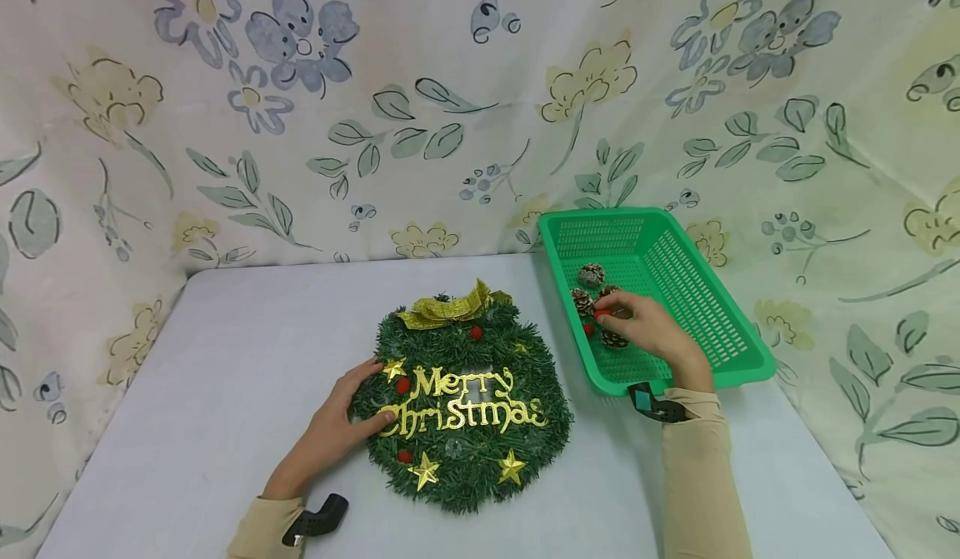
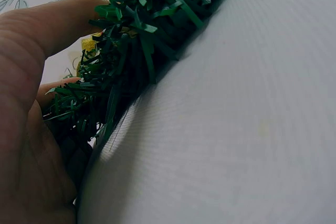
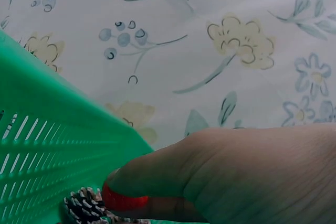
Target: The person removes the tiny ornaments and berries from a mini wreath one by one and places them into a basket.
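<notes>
Gold letters can be read on the green wreath (image 1: 487, 448), to the right of the left hand (image 1: 341, 417), which holds the wreath's edge. The upper word is "Merry" (image 1: 461, 382), and directly below it stands "Christmas" (image 1: 468, 415). The left thumb lies at the first letter "C" and perhaps covers a little of it; the view there is not so clear.

Gold lettering (image 1: 453, 413), gold stars (image 1: 425, 471) and red pompoms (image 1: 403, 386) brighten a deep-green wreath (image 1: 480, 451) with a glittering gold bow (image 1: 442, 311). White tips frost brown pine cones (image 1: 591, 275); a red ball (image 3: 121, 200) glows against a vivid green basket (image 1: 686, 284). Blue and yellow blooms and grey-green leaves pattern the cream curtain (image 1: 480, 126); the sleeves (image 1: 701, 476) are plain beige, the tabletop (image 1: 262, 359) white.
</notes>
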Tool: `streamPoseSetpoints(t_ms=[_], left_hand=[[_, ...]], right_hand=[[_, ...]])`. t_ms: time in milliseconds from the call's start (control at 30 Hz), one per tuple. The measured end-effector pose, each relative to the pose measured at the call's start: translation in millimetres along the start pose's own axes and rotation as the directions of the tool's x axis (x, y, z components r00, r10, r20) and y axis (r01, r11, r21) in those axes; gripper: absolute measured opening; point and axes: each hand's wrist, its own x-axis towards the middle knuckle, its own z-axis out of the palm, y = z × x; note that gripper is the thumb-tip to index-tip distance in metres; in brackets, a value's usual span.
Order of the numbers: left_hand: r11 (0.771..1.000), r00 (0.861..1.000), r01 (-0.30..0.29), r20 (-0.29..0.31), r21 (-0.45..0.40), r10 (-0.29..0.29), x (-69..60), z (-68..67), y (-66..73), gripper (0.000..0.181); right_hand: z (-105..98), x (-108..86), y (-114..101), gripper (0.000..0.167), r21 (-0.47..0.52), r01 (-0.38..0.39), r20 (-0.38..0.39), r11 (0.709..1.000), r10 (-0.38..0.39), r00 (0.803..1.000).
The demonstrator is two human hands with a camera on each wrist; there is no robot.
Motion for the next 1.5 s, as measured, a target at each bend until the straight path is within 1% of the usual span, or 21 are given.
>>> streamPoseSetpoints(t_ms=[267, 633, 867, 967, 1267, 1500], left_hand=[[1.000, 1.000, 0.003, 0.002, 0.002, -0.003, -0.3, -0.1, 0.3, 0.078], [1.000, 1.000, 0.008, -0.002, 0.006, -0.008, -0.1, 0.3, -0.5, 0.080], [1.000, 1.000, 0.000, -0.004, 0.004, 0.000, 0.6, 0.1, -0.4, 0.079], [1.000, 1.000, 0.000, -0.003, 0.003, 0.000, 0.7, 0.1, -0.7, 0.079], [1.000, 1.000, 0.003, -0.001, 0.000, -0.003, 0.0, 0.1, -0.7, 0.079], [1.000, 1.000, 0.005, -0.004, -0.001, -0.005, -0.5, -0.1, 0.5, 0.079]], right_hand=[[-0.8, -1.1, 1.6, 0.037, 0.031, 0.004, 0.001, 1.000, -0.004, 1.000], [-2.2, -1.8, 0.4, 0.037, 0.037, 0.007, -0.001, 0.999, -0.007, 1.000], [-3.0, -1.6, 0.9, 0.038, 0.033, 0.017, -0.027, 0.999, -0.016, 1.000], [-4.1, -2.0, -0.8, 0.039, 0.048, 0.018, -0.043, 0.999, -0.016, 0.999], [-8.2, -6.3, -8.1, 0.038, 0.084, 0.057, -0.093, 0.995, -0.049, 0.994], [-9.1, -12.2, -18.5, 0.035, 0.163, 0.118, -0.133, 0.980, -0.096, 0.986]])
